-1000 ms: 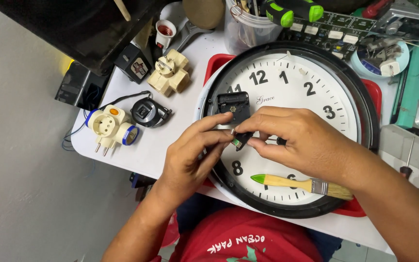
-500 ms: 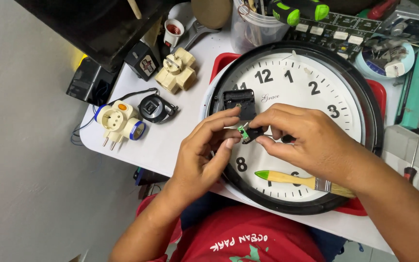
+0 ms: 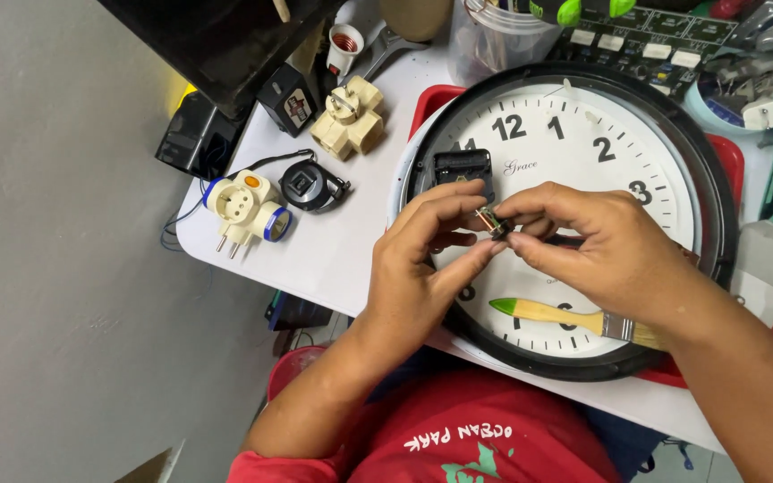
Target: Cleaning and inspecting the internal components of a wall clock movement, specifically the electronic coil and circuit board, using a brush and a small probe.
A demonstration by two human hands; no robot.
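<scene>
White tabletop: both hands' fingers (image 3: pixel 458 210) pinch a small part (image 3: pixel 494 221) above the clock (image 3: pixel 583 143).

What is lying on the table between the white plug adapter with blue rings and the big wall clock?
In the head view, a small round black device with a cable lies between the white plug adapter and the wall clock; the rest is bare white table.

Glossy plastic clock face (image 3: pixel 583 170), matt black plastic rim (image 3: pixel 717 206), wooden-handled paintbrush (image 3: pixel 574 317).
</scene>
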